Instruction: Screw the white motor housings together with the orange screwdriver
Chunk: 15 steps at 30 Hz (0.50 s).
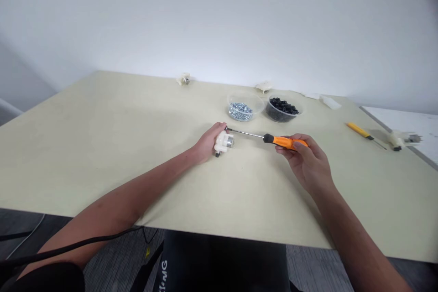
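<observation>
My left hand (207, 142) is closed around a cream plastic part with a silver motor (223, 142), just above the table. Small black pieces show at its top and bottom ends. In my right hand (310, 162) is a screwdriver (280, 141) with an orange and black handle. Its shaft points left, and the tip meets the black piece at the top of the motor part, close to my left fingertips. Whether a screw sits under the tip is too small to tell.
Behind my hands stand a clear tub of silver screws (240, 112) and a tub of black pieces (282, 108). A yellow screwdriver (362, 133) and another motor part (404, 140) lie at right. More cream parts (184, 79) rest along the wall. A black cable (92, 240) crosses my left arm.
</observation>
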Motion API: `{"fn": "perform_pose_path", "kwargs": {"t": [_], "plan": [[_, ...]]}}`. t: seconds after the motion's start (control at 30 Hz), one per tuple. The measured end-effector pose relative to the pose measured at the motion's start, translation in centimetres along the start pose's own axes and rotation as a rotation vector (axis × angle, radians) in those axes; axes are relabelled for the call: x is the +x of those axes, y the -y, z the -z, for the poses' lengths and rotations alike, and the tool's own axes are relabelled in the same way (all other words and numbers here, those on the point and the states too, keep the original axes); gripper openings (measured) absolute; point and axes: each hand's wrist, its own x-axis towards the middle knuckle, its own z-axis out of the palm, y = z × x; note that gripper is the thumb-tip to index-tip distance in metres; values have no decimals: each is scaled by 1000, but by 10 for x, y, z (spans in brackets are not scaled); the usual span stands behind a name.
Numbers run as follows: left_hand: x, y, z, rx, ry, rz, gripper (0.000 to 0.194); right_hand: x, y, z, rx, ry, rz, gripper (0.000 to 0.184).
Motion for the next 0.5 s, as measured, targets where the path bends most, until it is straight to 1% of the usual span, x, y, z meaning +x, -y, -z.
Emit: {"fn": "perform_pose_path", "kwargs": {"t": [0.13, 0.23, 0.3, 0.43, 0.5], "plan": [[-3, -2, -2, 80, 12, -65, 31, -1, 0, 0, -1, 11, 19, 12], [-4, -4, -4, 141, 24, -82, 27, -1, 1, 1, -7, 11, 20, 12], [-4, -3, -3, 144, 14, -82, 24, -1, 0, 1, -11, 8, 22, 12], [3, -1, 3, 160, -16, -76, 22, 0, 0, 1, -23, -1, 36, 12], [7, -1, 8, 206, -52, -112, 20, 0, 0, 1, -29, -9, 37, 12]]}}
